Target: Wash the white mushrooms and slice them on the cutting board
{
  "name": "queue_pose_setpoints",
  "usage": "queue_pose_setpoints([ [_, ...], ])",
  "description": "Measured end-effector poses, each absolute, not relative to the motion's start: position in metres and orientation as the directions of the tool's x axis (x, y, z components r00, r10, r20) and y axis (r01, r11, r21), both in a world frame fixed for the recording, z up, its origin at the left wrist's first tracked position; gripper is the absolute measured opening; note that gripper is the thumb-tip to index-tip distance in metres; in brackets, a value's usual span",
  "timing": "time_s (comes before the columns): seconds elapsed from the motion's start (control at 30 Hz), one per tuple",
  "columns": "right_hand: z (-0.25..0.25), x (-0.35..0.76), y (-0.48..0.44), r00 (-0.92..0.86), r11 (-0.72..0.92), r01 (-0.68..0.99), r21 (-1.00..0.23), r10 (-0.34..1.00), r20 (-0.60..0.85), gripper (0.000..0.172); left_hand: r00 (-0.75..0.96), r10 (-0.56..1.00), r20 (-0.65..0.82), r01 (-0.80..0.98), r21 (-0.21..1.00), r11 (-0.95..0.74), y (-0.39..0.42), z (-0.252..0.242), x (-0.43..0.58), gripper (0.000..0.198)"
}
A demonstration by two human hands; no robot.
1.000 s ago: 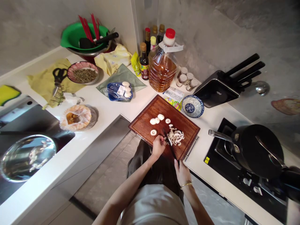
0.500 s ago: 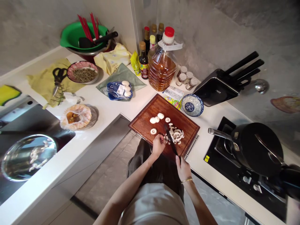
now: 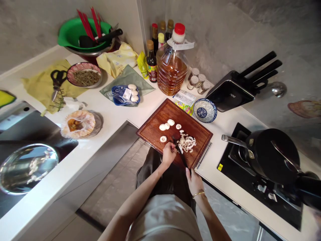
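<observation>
A dark knife [image 3: 181, 154] lies across the wooden cutting board [image 3: 152, 124], its handle in my closed right hand [image 3: 195, 181]. My left hand [image 3: 169, 154] is closed at the board's near edge, left of the blade; its fingertips press on something too small to make out. Beside the blade, to its right, spreads a pile of sliced mushrooms [image 3: 188, 143]. Farther up the board are white mushrooms [image 3: 171, 122], and one mushroom [image 3: 163, 139] sits just above my left hand.
A patterned bowl [image 3: 205, 110], paper packets and a large oil bottle [image 3: 172, 68] stand behind the board. On the right are a knife block [image 3: 230, 92] and a lidded pan [image 3: 276, 155]. To the left are a mushroom tray [image 3: 117, 95], scissors [image 3: 57, 80] and a sink bowl [image 3: 17, 170].
The knife blade has shifted slightly left, closer to my left hand's fingers. The whole view has moved a little, so most things appear slightly farther left.
</observation>
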State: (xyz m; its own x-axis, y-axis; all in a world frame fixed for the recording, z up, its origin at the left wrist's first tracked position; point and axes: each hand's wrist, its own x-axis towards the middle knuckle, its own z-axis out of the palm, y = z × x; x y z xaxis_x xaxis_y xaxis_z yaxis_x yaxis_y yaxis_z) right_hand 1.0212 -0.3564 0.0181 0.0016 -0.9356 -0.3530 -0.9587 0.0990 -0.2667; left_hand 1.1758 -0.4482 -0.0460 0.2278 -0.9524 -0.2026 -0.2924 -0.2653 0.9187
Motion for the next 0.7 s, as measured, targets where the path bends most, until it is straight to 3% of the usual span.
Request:
queue_pose_setpoints([
  [0.3,-0.002,1.034,-0.365,-0.043,0.096,-0.988,-0.123,-0.925,-0.377,0.05,0.205,-0.961,-0.186,-0.324,0.913,-0.246,-0.448,-0.05,1.177,0.011],
  [0.53,-0.008,1.039,-0.387,-0.046,0.159,-0.923,-0.352,-0.95,-0.31,0.066,0.211,-0.961,-0.178,-0.32,0.917,-0.24,-0.448,-0.051,1.177,0.011],
  [0.7,0.004,1.034,-0.381,-0.052,0.192,-0.9,-0.392,-0.939,-0.341,0.073,0.242,-0.94,-0.238,-0.189,0.939,-0.287,-0.443,-0.046,1.185,0.009],
])
